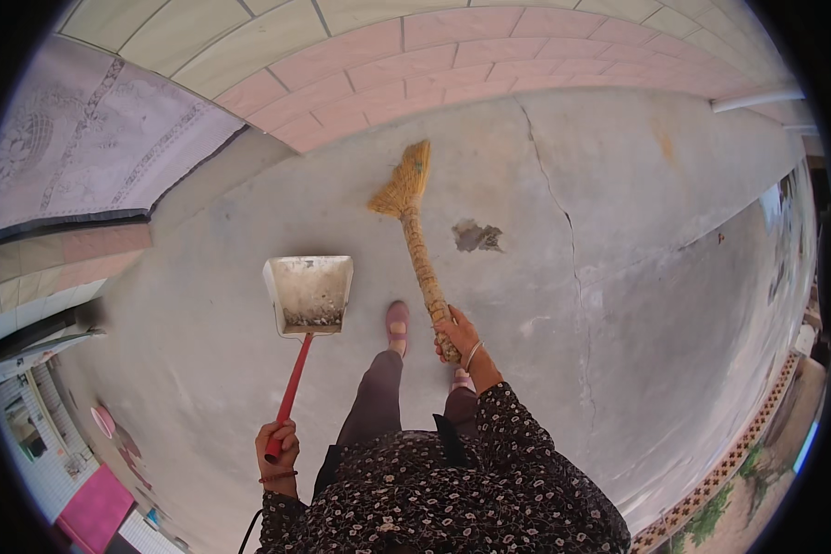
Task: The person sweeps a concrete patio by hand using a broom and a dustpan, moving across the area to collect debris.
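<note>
My left hand (278, 447) grips the red handle (293, 388) of a long-handled dustpan near its end. The white dustpan's scoop (313, 287) faces up, with grey dust and small debris (314, 316) gathered at its handle end. In my right hand (458, 335) is the thick bound handle (422, 263) of a straw broom. Its yellow bristles (407, 181) fan out ahead of me, towards the tiled wall. Whether the bristles touch the floor I cannot tell.
The concrete floor (637, 277) has a long crack (561, 208) and a broken patch (476, 236) right of the broom. Pink and cream tiles cover the wall (415, 41) ahead. A patterned curtain (76, 138) hangs at the left. A pink basin (102, 422) stands at the lower left.
</note>
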`<state>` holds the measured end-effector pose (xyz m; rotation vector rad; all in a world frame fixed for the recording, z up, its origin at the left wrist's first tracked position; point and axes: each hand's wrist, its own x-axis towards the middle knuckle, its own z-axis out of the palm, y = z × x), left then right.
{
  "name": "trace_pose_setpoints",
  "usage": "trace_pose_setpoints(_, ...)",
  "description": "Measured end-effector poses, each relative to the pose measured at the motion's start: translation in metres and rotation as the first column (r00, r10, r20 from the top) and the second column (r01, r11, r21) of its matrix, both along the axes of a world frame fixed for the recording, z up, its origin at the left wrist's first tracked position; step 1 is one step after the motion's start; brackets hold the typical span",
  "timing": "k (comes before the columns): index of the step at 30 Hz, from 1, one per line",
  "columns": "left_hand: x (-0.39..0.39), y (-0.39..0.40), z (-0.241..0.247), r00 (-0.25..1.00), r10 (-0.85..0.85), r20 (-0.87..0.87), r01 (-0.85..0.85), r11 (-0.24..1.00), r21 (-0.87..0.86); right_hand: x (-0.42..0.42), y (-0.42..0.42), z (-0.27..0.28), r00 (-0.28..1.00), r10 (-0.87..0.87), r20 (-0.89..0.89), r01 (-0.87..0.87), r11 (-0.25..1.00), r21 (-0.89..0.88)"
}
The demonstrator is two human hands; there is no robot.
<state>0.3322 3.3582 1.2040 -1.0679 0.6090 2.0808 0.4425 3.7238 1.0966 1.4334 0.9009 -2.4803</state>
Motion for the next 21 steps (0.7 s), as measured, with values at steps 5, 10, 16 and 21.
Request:
trace_pose_setpoints(5,0.007,0.008,-0.002,0.997,-0.050,-0.055,0.044,0.993,-0.113,0.048,-0.021,0.028,0.987,-0.157,-0.015,0.158,0.986,0.050)
trace_pose_setpoints(10,0.016,0.000,-0.009,0.998,0.041,-0.054,-0.046,0.996,-0.081,-0.023,0.000,0.025,0.975,-0.150,-0.161,0.162,0.985,0.060)
trace_pose_setpoints(16,0.007,0.020,0.005,0.999,0.033,-0.014,-0.034,0.997,-0.064,-0.078,0.045,-0.046,0.955,-0.035,-0.296,0.071,0.991,0.110)
trace_pose_setpoints(21,0.013,0.013,0.022,0.995,0.095,-0.029,-0.097,0.992,-0.076,0.010,0.009,-0.052,0.990,0.003,-0.143,0.012,0.994,0.107)
